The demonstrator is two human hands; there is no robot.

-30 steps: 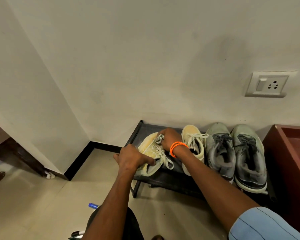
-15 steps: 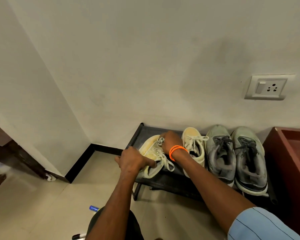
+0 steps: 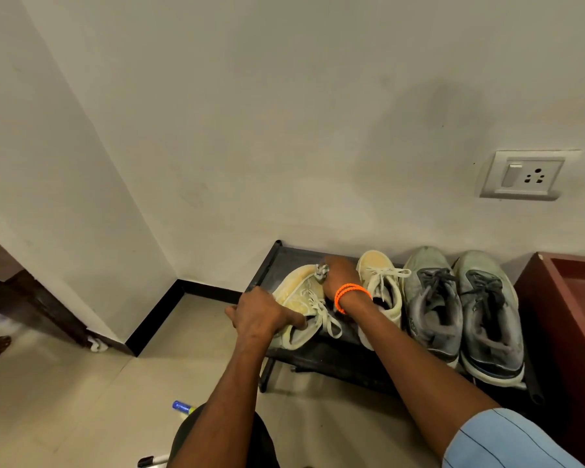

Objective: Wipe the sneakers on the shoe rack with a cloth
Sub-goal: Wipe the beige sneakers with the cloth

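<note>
A white wall socket sits on the wall; below and right of it, a reddish-brown cabinet; far down-left of it, a blue-capped tube lies on the floor.

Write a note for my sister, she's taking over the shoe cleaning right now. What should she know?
Left hand grips the heel end of the tilted yellow sneaker on the rack.
Right hand presses a small cloth on that sneaker's toe.
Second yellow sneaker and grey pair stand on the rack to the right, untouched now.
Done: wiping under way on the first sneaker.
Left: finish it, then likely the other three; can't tell if any are wiped.
</note>
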